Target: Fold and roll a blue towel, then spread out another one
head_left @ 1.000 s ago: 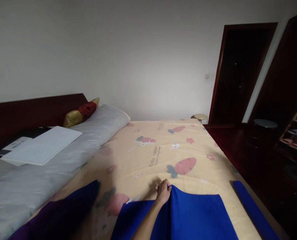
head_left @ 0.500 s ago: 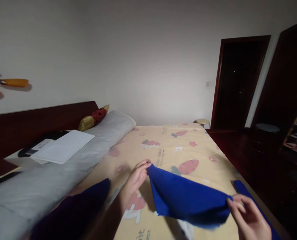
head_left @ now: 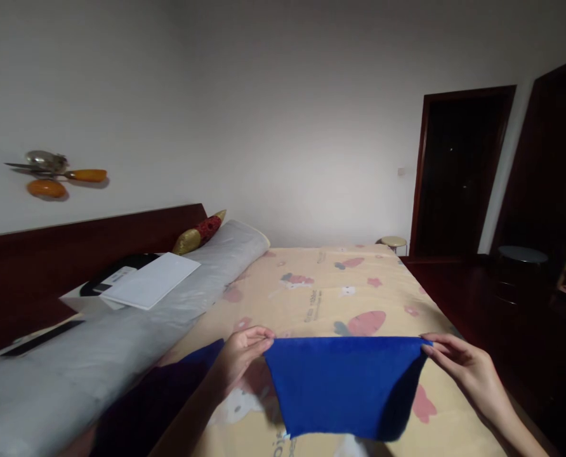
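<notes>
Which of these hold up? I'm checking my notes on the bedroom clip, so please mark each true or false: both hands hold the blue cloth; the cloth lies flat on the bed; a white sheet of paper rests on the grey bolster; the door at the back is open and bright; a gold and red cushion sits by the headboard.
1. Both hands hold the blue cloth. True: the left hand and the right hand each pinch a top corner.
2. The cloth lies flat on the bed. False: it hangs stretched in the air.
3. White paper rests on the grey bolster. True.
4. The door is bright. False: it is dark.
5. A gold and red cushion sits by the headboard. True.
</notes>
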Action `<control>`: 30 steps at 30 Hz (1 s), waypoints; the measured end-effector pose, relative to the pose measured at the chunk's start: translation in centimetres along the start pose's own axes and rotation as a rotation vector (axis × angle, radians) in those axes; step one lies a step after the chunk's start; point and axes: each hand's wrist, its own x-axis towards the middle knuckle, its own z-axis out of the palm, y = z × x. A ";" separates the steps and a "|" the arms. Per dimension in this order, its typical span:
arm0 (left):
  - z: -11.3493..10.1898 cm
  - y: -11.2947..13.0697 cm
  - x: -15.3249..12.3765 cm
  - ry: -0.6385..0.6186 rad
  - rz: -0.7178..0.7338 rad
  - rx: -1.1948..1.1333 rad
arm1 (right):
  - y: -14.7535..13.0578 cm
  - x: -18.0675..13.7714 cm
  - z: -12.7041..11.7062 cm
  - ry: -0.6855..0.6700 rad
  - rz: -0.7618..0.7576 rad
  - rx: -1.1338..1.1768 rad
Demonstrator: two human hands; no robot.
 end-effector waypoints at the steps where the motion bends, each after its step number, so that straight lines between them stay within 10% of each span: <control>1: -0.3 -0.2 -0.1 -0.026 -0.012 0.025 | 0.1 0.1 -0.1 0.003 -0.004 -0.007; 12: 1.3 -5.1 4.7 0.124 0.183 0.325 | 5.8 4.7 4.2 -0.074 -0.120 -0.354; 21: 0.5 -2.8 4.5 0.202 0.416 0.342 | 3.4 5.8 1.9 0.115 -0.510 -0.449; 30: 3.4 -20.3 -4.1 -0.309 0.007 0.865 | 15.6 -4.7 0.9 -0.440 -0.134 -0.479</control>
